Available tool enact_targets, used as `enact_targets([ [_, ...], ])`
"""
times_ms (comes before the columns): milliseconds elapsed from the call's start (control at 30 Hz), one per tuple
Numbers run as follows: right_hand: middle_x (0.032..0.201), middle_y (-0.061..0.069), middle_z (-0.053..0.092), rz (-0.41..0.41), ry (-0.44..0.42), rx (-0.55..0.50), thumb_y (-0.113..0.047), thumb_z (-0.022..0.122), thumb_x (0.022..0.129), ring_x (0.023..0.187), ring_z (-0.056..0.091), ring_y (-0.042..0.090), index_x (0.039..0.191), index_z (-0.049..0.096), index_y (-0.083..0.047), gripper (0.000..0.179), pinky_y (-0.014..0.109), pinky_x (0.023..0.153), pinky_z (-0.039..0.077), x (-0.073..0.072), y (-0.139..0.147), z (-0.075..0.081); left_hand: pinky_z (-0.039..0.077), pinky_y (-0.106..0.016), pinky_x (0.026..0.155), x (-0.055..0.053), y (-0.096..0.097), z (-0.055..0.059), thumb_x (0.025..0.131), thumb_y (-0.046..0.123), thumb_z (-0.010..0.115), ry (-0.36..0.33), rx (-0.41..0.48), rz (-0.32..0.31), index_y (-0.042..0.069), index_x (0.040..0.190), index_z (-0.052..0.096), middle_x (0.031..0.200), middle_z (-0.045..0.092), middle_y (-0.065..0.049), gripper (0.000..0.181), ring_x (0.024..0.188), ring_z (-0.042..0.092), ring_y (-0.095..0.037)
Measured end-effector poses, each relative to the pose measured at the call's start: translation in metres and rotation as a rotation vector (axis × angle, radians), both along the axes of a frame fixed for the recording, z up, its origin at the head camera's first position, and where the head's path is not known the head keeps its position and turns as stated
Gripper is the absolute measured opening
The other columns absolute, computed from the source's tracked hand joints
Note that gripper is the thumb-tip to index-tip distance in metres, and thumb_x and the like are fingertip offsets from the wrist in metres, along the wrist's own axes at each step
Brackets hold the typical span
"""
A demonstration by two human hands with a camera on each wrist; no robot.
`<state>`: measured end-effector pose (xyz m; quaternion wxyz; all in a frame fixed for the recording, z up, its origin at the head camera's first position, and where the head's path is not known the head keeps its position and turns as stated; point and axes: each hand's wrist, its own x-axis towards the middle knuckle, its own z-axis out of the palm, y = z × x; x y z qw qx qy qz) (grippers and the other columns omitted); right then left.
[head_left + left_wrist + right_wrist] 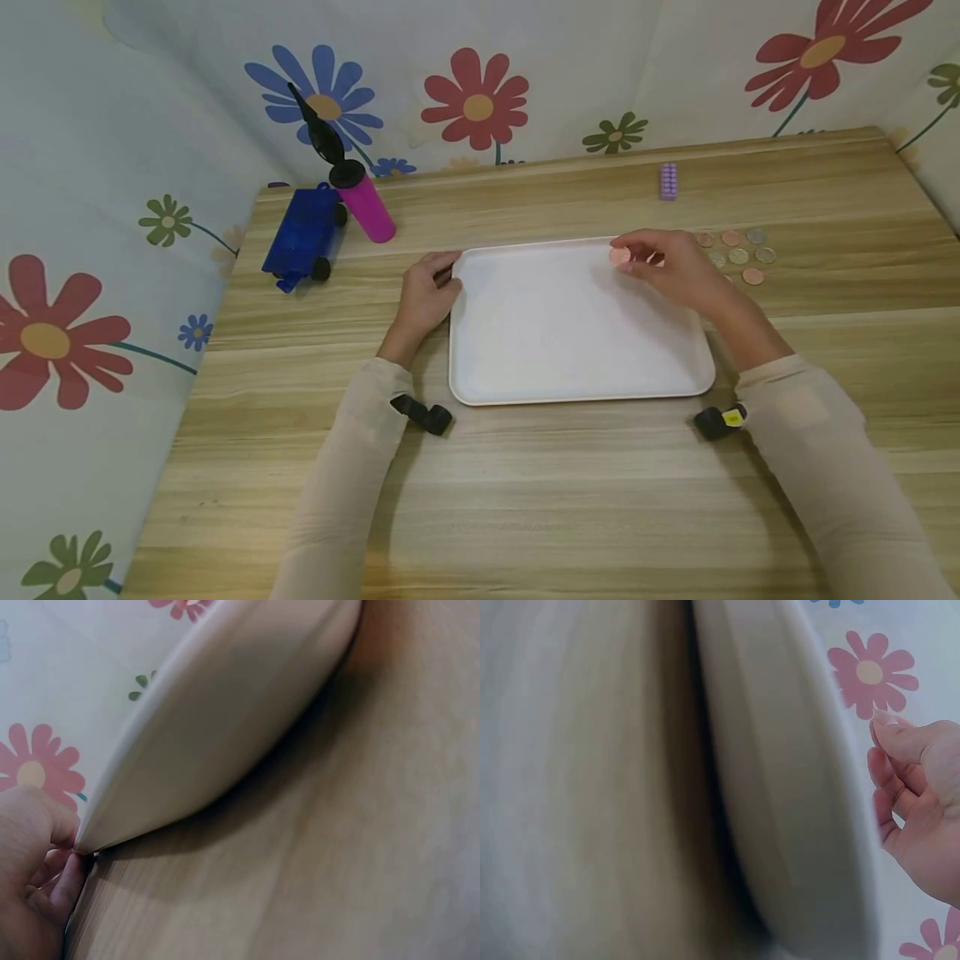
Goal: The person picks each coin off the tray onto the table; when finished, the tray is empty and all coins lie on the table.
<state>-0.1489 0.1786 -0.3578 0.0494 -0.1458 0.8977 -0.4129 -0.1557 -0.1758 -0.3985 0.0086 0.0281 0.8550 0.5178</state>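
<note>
A white rectangular tray [570,325] lies on the wooden table. At its upper left corner, my left hand [424,298] pinches the rim between thumb and fingers; the left wrist view shows the fingers [69,881] at the tray's edge. My right hand [678,265] is above the tray's upper right part and pinches a copper-coloured coin [619,256] between thumb and fingertips. In the right wrist view the right hand [922,787] appears past the tray's side [795,780], and the coin cannot be made out there. Several loose coins [753,276] lie right of the tray, partly behind my right hand.
A purple toy brick [668,182] stands near the table's back edge. At the back left are a blue toy cart [302,233] with black wheels and a magenta cylinder [367,208] with a black top. Flower-patterned cloth [555,75] borders the table.
</note>
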Motion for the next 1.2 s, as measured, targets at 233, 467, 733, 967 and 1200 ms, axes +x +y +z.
enact_targets([
  [233,0.107,0.021,0.070,-0.043,0.007,0.012,-0.006,0.067,0.096,0.083,0.051,-0.004,0.128,0.068,0.000,0.032,0.006,0.071,0.044,0.003,0.018,0.002,0.053,-0.036,0.115,0.000,0.000,0.000,0.090,-0.005,0.054,0.003,-0.006,0.000,-0.006,0.136,0.060,0.141,0.059,-0.023,0.046,0.134,0.058,-0.032],
  [467,0.112,0.024,0.067,-0.086,0.016,0.036,-0.006,0.065,0.098,0.082,0.049,-0.005,0.132,0.065,0.001,0.035,0.002,0.068,0.043,0.006,0.052,-0.003,0.053,-0.036,0.115,0.000,0.000,0.000,0.091,-0.005,0.055,0.001,-0.002,-0.002,-0.006,0.136,0.061,0.140,0.059,-0.023,0.046,0.133,0.058,-0.033],
  [733,0.102,-0.017,0.066,-0.184,-0.015,0.089,-0.016,0.063,0.100,0.081,0.049,-0.004,0.135,0.063,-0.003,0.037,0.003,0.065,0.044,0.013,0.102,-0.006,0.053,-0.036,0.114,0.000,-0.001,0.000,0.091,-0.006,0.054,0.004,-0.003,-0.002,-0.006,0.136,0.060,0.141,0.059,-0.023,0.046,0.134,0.058,-0.032],
  [967,0.084,-0.045,0.045,-0.240,0.022,0.110,-0.012,0.063,0.099,0.079,0.044,-0.014,0.133,0.062,0.005,0.038,-0.001,0.064,0.038,0.019,0.137,-0.010,0.053,-0.036,0.114,0.000,0.000,0.000,0.090,-0.006,0.055,0.009,-0.006,-0.007,-0.006,0.136,0.061,0.141,0.059,-0.023,0.046,0.133,0.059,-0.033],
  [1200,0.076,-0.050,0.041,-0.259,0.028,0.173,-0.010,0.065,0.098,0.073,0.039,-0.024,0.125,0.063,0.013,0.036,-0.001,0.061,0.035,0.023,0.160,-0.015,0.053,-0.036,0.114,0.000,-0.001,-0.001,0.091,-0.005,0.055,0.009,-0.012,-0.004,-0.006,0.136,0.061,0.141,0.060,-0.022,0.045,0.133,0.059,-0.032],
])
